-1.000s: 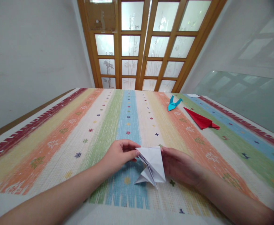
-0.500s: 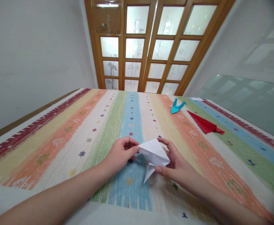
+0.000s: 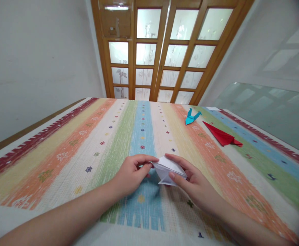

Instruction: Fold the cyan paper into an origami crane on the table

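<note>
Creased white paper (angular), both hands pinching

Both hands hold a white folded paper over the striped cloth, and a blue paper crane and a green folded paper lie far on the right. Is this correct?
Not quite. In the head view the folded paper beside the blue paper crane is red, not green. The rest stands: the left hand and right hand hold the white folded paper over the striped cloth.

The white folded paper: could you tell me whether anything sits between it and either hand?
Nothing visible does. The left hand pinches the white folded paper at its left corner, and the right hand grips its right side; the blue and red paper figures lie far off.
</note>
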Motion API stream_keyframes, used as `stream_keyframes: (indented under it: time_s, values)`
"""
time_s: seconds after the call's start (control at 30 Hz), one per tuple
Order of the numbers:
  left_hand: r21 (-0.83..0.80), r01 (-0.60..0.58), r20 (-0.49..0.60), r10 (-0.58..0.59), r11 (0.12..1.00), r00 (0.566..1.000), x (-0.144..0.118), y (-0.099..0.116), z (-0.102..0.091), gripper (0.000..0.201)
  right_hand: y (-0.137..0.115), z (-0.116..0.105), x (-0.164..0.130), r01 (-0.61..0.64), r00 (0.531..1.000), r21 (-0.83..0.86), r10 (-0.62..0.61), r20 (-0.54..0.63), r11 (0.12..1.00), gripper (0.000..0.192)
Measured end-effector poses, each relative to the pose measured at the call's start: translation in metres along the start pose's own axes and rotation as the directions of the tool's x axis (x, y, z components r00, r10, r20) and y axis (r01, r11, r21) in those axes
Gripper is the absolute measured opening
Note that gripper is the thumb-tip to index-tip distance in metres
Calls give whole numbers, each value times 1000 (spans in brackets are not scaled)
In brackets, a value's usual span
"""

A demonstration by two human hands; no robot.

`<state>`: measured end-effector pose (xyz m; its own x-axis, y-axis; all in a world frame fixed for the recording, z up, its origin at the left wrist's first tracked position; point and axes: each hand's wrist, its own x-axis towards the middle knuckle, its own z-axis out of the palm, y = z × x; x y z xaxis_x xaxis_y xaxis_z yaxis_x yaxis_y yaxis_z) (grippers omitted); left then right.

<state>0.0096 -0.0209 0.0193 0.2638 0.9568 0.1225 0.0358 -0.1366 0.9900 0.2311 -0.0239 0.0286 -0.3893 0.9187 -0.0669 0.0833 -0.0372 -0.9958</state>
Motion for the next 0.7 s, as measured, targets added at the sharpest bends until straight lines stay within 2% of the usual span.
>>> stream_keyframes:
  time_s: [0.13,0.23,0.3,0.5,0.6,0.7]
  values:
    - [40,-80,78,77,996,994,-4,3,-1,28,1,-1,2,-12,1000,53,12,-2,999,52]
    - [50,-83,133,75,995,988,-5,6,2,46,0,1,2,-15,1000,56,17,-26,998,51]
    - [53,-71,120,64,996,991,-5,8,6,51,-1,3,1,-14,1000,61,16,-24,998,50]
    - [-19,-46,17,46,999,999,-5,4,10,28,-2,8,-7,9,994,126,-22,104,992,55]
    - [-57,-39,-9,39,998,999,-3,-3,7,22,-1,6,-10,-7,987,108,-10,160,994,69]
    - [-106,4,-13,-5,994,1000,0,-6,4,19,-2,5,-9,-7,989,42,1,145,999,82]
